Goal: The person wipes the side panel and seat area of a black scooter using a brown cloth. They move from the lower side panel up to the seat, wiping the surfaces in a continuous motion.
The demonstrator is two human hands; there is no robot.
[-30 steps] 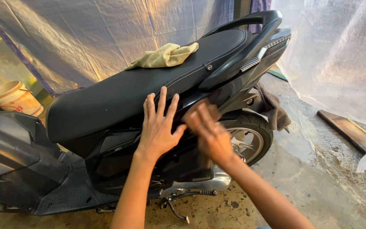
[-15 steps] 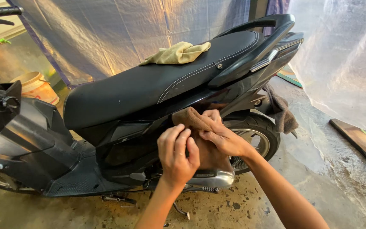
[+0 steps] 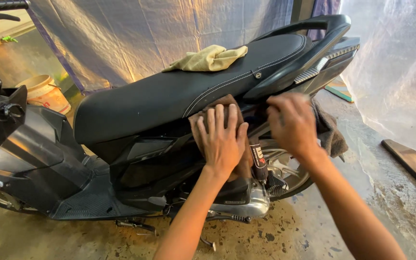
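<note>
Brown cloth (image 3: 217, 107) lies pressed against the side of the black scooter (image 3: 136, 159), just under its seat (image 3: 179, 94). Left hand (image 3: 222, 137) is spread flat on that cloth, fingers wide. Right hand (image 3: 290, 123) grips a darker rag (image 3: 332, 135) beside the rear wheel (image 3: 285, 168). On the seat rests a yellow cloth (image 3: 208, 58). Beyond the scooter's front stands a bucket (image 3: 44, 94).
</note>
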